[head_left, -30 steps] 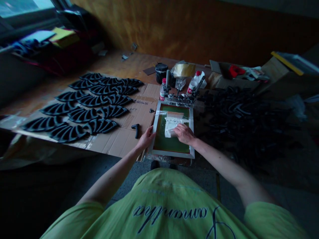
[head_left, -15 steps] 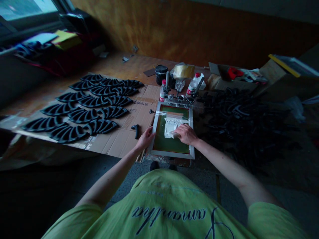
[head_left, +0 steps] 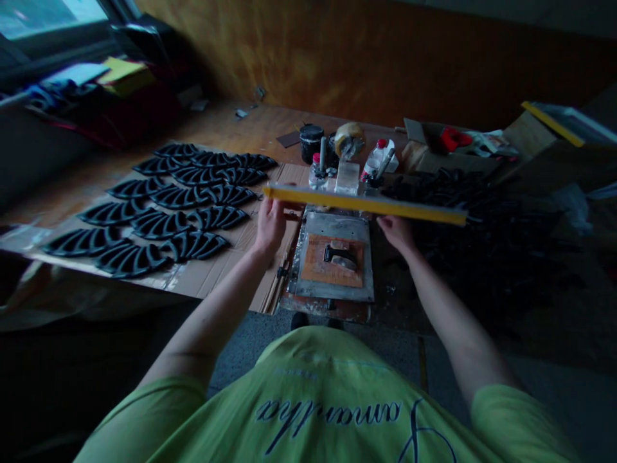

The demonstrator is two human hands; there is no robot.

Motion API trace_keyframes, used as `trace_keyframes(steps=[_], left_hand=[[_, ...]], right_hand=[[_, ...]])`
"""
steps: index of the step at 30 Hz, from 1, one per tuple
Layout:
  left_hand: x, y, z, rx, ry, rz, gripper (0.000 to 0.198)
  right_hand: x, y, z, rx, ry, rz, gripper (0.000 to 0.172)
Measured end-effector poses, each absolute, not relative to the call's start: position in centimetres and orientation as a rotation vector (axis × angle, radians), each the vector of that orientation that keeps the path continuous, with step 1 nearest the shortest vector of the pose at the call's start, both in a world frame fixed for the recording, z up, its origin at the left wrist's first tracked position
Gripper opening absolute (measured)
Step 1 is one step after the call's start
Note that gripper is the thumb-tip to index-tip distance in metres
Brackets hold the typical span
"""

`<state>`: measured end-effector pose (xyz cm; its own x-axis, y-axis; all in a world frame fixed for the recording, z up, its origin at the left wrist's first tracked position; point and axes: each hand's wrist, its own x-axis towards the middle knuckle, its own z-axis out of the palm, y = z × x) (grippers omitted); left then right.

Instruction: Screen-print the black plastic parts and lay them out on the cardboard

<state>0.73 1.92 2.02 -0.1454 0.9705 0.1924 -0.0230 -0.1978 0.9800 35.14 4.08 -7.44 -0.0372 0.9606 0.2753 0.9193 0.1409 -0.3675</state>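
Raised and seen nearly edge-on, a screen-printing frame (head_left: 371,204) shows its long yellow edge above the work plate. My left hand (head_left: 272,222) has its fingers closed on the frame's left end. Just under the frame's right half is my right hand (head_left: 398,233), fingers reaching inward and apparently holding nothing; the frame partly hides them. Between my hands and nearer to me, a small black curved plastic part (head_left: 340,256) lies on a brown block (head_left: 311,273) fixed to the grey metal plate (head_left: 332,225). Behind the frame, a pale wrapped block (head_left: 348,177) shows partly.
Rows of black ribbed, fan-shaped parts (head_left: 161,222) lie on cardboard (head_left: 226,270) at left. A dark heap of black parts (head_left: 463,257) is at right. Behind stand a black jar (head_left: 312,143), a tape roll (head_left: 349,138), red-capped bottles (head_left: 378,159) and an open carton (head_left: 475,164).
The frame has swung up off the plate, uncovering the black part and brown block. My left hand rose with it. My right hand left the white-wrapped tool and moved right.
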Motion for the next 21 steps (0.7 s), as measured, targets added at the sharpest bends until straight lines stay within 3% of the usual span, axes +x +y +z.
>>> trace_keyframes(steps=[4, 7, 10, 12, 16, 18, 21], left_hand=[[1.7, 4.7, 3.9, 1.238, 1.140, 1.500, 0.050], [2.9, 2.0, 1.8, 1.138, 1.187, 1.466, 0.051], [4.8, -4.0, -2.4, 1.016, 1.187, 0.959, 0.060], [6.0, -7.8, -5.2, 0.869, 1.145, 0.649, 0.067], [5.4, -9.5, -9.1, 0.691, 1.210, 0.708, 0.058], [2.5, -7.6, -10.5, 0.766, 1.371, 0.747, 0.050], [-4.4, -4.3, -12.0, 1.052, 1.770, 0.666, 0.046]], right_hand=[[29.3, -0.8, -11.9, -1.812, -2.301, 0.201, 0.035], [25.7, -2.6, -12.4, -1.942, -2.303, 0.209, 0.024], [23.2, -4.1, -11.9, -2.021, -2.086, 0.248, 0.021], [21.5, -5.4, -11.7, -1.870, -2.057, 0.240, 0.021], [21.8, -6.5, -11.4, -1.368, -2.297, 0.359, 0.018], [25.3, -5.5, -11.3, -1.481, -2.306, 0.341, 0.026], [32.9, -3.3, -12.1, -2.025, -2.306, 0.185, 0.038]])
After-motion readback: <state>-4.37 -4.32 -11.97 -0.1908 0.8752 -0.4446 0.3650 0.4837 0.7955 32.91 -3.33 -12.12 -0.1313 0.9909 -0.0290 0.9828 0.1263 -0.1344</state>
